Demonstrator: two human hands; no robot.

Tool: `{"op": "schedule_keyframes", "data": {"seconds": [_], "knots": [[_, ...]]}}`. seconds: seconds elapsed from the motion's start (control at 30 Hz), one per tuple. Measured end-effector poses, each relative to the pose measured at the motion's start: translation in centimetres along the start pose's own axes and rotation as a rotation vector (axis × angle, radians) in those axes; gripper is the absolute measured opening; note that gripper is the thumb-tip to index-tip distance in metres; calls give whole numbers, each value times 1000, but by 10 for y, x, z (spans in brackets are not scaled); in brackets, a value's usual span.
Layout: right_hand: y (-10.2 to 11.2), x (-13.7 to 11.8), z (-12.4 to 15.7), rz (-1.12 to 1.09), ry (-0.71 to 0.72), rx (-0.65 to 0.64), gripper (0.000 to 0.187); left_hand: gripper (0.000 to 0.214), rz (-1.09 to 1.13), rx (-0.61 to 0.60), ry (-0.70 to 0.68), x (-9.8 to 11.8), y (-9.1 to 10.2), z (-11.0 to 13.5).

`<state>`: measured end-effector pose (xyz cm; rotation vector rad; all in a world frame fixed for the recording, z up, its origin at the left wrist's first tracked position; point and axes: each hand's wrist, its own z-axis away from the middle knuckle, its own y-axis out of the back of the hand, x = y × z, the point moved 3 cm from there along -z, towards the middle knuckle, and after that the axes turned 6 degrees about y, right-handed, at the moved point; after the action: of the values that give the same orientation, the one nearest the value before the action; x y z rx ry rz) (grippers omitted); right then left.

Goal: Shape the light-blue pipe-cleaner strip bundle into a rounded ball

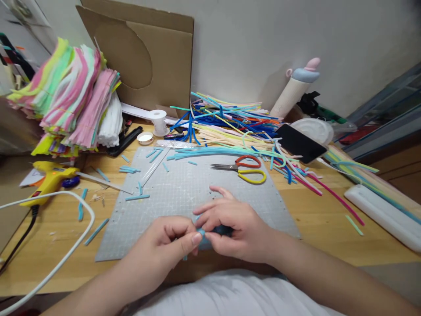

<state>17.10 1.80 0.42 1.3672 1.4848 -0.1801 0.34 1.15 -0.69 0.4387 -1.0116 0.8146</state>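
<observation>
"Quickly, L to R: what're you seeing?"

"Far L, a yellow glue gun [49, 175] is lying on the tabletop [315, 219]; then short blue strips [137, 197] are lying about, some on the cutting mat [184, 193]. Next, the L hand [171, 241] is pinching a tiny blue piece [201, 232] btwn thumb + fingers, over the mat's front part."

"And the R hand [237, 224]?"

"It's meeting the L one, thumb + fingertips nipping the same bit, other fingers fanning out. Darker blue stuff [223, 229] is showing under it; can't tell the shape. Beyond, scissors [236, 167] are lying on the mat."

"How's the piece looking, handling-wise?"

"Prob. light, soft + bendy, going by those strips. Not seeming v. slippery or fragile, just easy to squash."

"Best hold?"

"Its ends, I'm guessing, w/ fingertips only, b/c a whole fist would be hiding + crushing it."
</observation>
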Motion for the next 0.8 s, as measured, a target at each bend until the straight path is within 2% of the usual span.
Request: {"op": "schedule_keyframes", "data": {"seconds": [0.13, 0.23, 0.33, 0.47, 0.53, 0.67, 0.8], "knots": [[0, 8, -3, 155, 128, 32, 12, 40, -266, 67, 52, 10, 7, -4], [-7, 20, -1, 181, 104, 71, 11, 36, -357, 96, 88, 13, 13, -11], [-13, 26, 3, 236, 68, 134, 10, 35, -352, 50, 86, 15, 15, -19], [-14, 23, 5, 355, 62, 245, 9, 33, -220, 32, 297, 16, 12, -21], [-13, 20, 6, 393, 83, 269, 10, 34, -180, 25, 354, 15, 10, -21], [-13, 19, 6, 372, 77, 262, 11, 33, -318, 74, 214, 8, 11, -25], [-12, 23, 6, 217, 26, 221, 10, 35, -250, 116, 142, 2, 10, -27]]}}
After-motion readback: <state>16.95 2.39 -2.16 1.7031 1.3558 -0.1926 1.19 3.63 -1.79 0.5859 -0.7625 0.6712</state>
